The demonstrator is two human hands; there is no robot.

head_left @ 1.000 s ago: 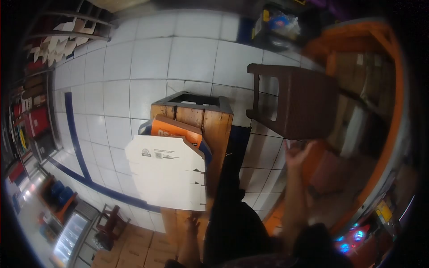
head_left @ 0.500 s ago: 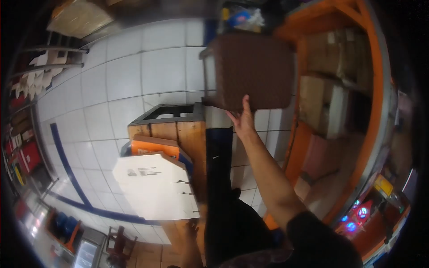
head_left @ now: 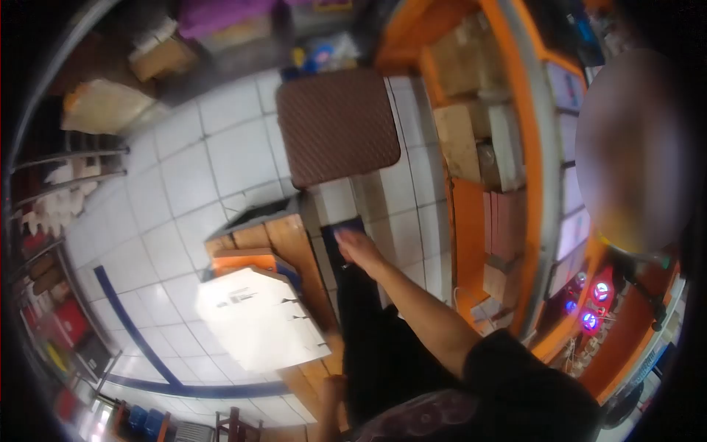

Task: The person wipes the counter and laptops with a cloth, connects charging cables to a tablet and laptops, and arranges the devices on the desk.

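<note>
A stool with a brown, woven-textured top [head_left: 339, 125] stands on the tiled floor ahead. My right hand [head_left: 355, 248] hangs below and apart from it, over my dark-clothed leg; its fingers are smeared by motion, with nothing plainly in them. At the lower middle, my left hand [head_left: 333, 389] is blurred beside the wooden bench, just below a white flat cardboard piece [head_left: 258, 317]. I cannot make out its fingers or whether they touch the cardboard. An orange printed box [head_left: 243, 261] lies partly under the white piece, on the wooden bench [head_left: 276, 234].
An orange shelf [head_left: 468, 221] with cardboard boxes [head_left: 456, 140] runs along the right. A person [head_left: 633, 155] is blurred at the far right, near glowing red-and-blue lights [head_left: 596, 306]. White floor tiles [head_left: 173, 214] spread to the left, with metal racking beyond.
My right hand has come off the brown stool and drawn back toward me. The stool, tilted before, now shows its top squarely. The view has swung to the right.
</note>
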